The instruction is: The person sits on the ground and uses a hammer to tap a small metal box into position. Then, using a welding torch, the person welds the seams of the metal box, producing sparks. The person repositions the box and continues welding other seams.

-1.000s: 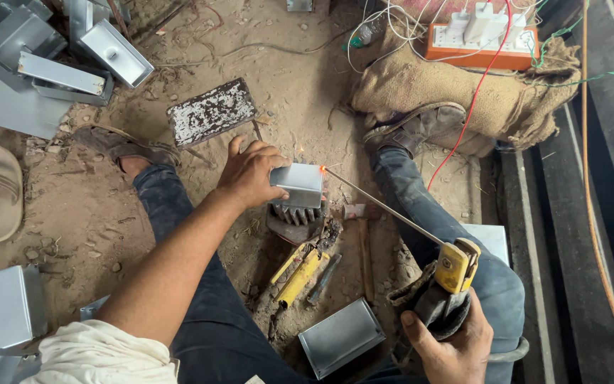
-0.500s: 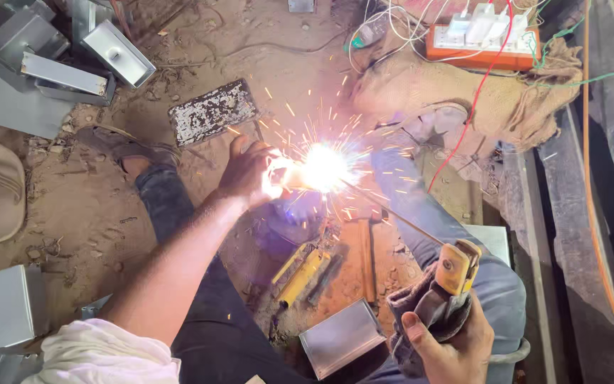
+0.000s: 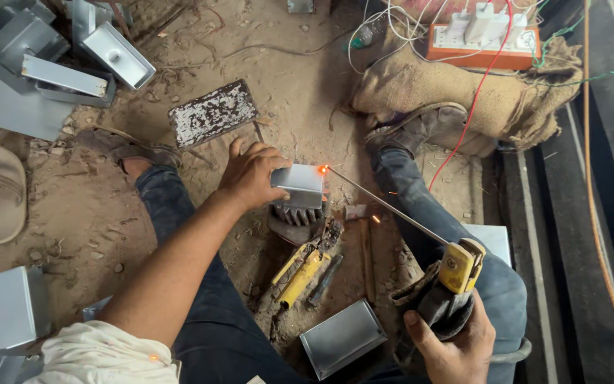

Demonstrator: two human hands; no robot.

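While the person sits on the dirt floor [image 3: 72,206] w/ legs spread, the left hand [image 3: 254,174] grips the left edge of a small grey metal box [image 3: 298,183], fingers curled over its top, pinning it on a dark toothed metal block [image 3: 294,219] between the knees. The right hand [image 3: 453,340], near right, is clenched around a yellow electrode holder [image 3: 461,267]; a thin welding rod [image 3: 385,203] runs from it up-left, its tip glowing orange right at the box's far right corner, touching or just off it, can't tell which. A few small sparks sit near the rod's mid length. Just near of the block lie yellow-handled pliers [image 3: 298,274] and a dark chisel-like tool [image 3: 326,279], side by side on the floor. Another grey metal box [image 3: 342,338] lies nearer, between the thighs. Far left, a heap of grey sheet-metal boxes [image 3: 51,64]; near left, one more grey box [image 3: 5,309]. A white-flecked rusty plate [image 3: 212,112] lies beyond the left hand. A tan sandal [image 3: 1,192] rests at the left edge. Far right, an orange power strip [image 3: 485,39] w/ plugs and wires sits on a burlap sack [image 3: 456,89], and a red wire [image 3: 474,107] trails down from it.
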